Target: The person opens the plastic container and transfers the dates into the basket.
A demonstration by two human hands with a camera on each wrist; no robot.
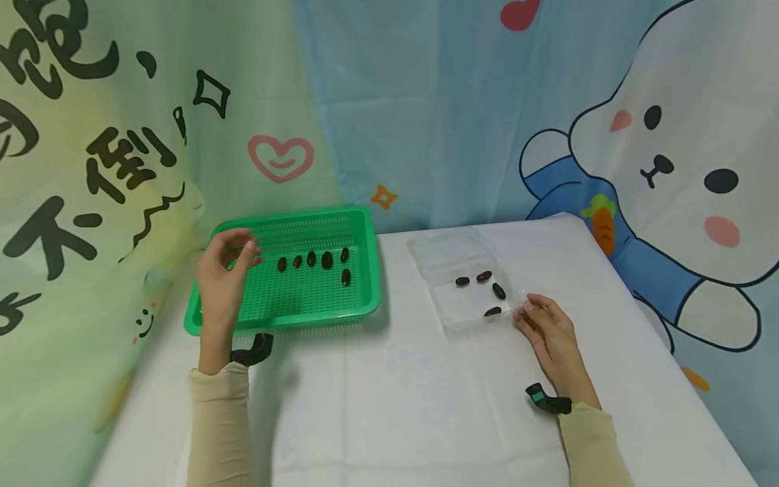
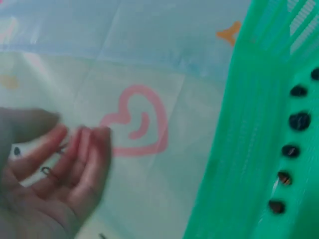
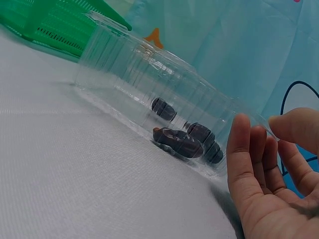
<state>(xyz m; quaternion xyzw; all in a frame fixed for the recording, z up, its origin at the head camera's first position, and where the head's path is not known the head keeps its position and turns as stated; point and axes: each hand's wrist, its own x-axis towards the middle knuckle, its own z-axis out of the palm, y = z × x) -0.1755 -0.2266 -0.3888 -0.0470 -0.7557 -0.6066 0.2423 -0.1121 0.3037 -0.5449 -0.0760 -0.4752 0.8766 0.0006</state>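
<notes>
green plastic makes up the slotted basket [image 1: 292, 301] at the far left corner of the white-covered tabletop [image 1: 389, 406]. over the basket's left end hangs the left hand [image 1: 220, 279], released, its fingers loosely curved, a black band [image 1: 252, 350] at the wrist. on the basket floor, toward the far side, lie six dark oval pieces [image 1: 326, 260]: five in a row running left to right, the sixth just in front of the row's right end. right of the basket, near the tabletop's far edge, stands a clear plastic box [image 1: 456, 306], its lid [image 1: 441, 250] folded back toward that edge. four more dark pieces [image 1: 499, 291] lie in the box's right half. at its near right corner the right hand [image 1: 555, 338] grasps the rim, pinched between thumb and fingers.
</notes>
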